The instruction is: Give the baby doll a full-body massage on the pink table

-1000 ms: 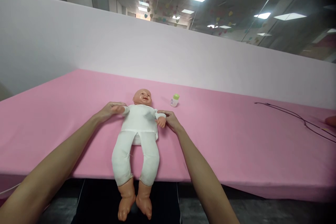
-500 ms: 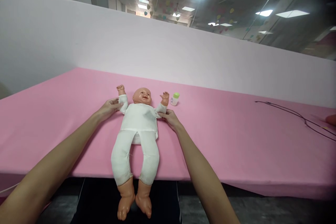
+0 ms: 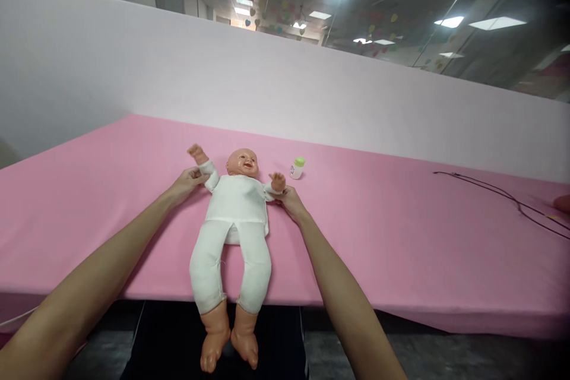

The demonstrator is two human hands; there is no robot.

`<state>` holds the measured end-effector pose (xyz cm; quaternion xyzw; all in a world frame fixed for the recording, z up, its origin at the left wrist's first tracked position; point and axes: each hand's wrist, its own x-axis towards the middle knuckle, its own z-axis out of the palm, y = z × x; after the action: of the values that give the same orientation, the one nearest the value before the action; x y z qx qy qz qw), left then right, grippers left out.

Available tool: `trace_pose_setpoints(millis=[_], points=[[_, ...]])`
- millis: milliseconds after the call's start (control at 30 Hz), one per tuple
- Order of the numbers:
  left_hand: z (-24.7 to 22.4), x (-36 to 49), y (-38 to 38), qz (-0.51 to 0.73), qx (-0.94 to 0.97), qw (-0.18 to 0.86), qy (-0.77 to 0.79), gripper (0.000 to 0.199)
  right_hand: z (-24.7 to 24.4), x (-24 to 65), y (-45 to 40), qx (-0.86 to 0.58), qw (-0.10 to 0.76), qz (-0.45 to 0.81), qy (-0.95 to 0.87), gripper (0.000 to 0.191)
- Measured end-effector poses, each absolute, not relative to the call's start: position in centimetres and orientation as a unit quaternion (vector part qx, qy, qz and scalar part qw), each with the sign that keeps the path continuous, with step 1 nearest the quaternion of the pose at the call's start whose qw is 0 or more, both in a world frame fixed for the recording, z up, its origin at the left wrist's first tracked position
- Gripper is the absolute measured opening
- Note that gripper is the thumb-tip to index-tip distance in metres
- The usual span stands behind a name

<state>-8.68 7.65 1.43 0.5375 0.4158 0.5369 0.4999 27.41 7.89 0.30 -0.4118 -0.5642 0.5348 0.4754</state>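
Note:
A baby doll (image 3: 236, 202) in a white top and trousers lies on its back on the pink table (image 3: 378, 237), head toward the wall. Its bare feet hang past the table's front edge. My left hand (image 3: 190, 181) is closed on the doll's sleeved arm on the left side of the picture. With fingers pressed together, my right hand (image 3: 287, 197) grips the other sleeved arm, partly hidden beneath the sleeve. A small bottle with a green cap (image 3: 297, 168) stands just right of the doll.
A thin black cable (image 3: 499, 191) lies on the table at the right. Part of another person's hand (image 3: 561, 203) shows at the right edge. Behind the table rises a white partition wall (image 3: 285, 89).
The doll's left-side forearm has tilted outward to the left. Its right-side hand has dropped lower, nearer my right hand. Both of my hands have stayed nearly in place.

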Motion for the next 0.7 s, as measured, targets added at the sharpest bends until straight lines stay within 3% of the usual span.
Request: trace_pose_setpoints(millis=[133, 267, 433, 567, 700], points=[[0.5, -7.6, 8.4, 0.542, 0.489, 0.488, 0.477, 0.073, 0.5, 26.9, 7.9, -0.44, 0.492, 0.515, -0.547, 0.043], [0.8, -7.8, 8.3, 0.531, 0.487, 0.513, 0.467, 0.07, 0.7, 27.0, 7.8, -0.44, 0.479, 0.515, -0.559, 0.044], [2.0, -9.5, 7.4, 0.528, 0.528, 0.537, 0.392, 0.047, 0.6, 27.8, 7.8, -0.386, 0.444, 0.566, -0.577, 0.033], [2.4, -10.5, 7.1, 0.423, 0.652, 0.514, 0.363, 0.017, 0.4, 28.2, 8.1, -0.362, 0.425, 0.552, -0.619, 0.019], [2.6, -10.4, 7.0, 0.405, 0.674, 0.496, 0.368, 0.015, 0.2, 28.2, 8.3, -0.364, 0.419, 0.537, -0.636, 0.026]])
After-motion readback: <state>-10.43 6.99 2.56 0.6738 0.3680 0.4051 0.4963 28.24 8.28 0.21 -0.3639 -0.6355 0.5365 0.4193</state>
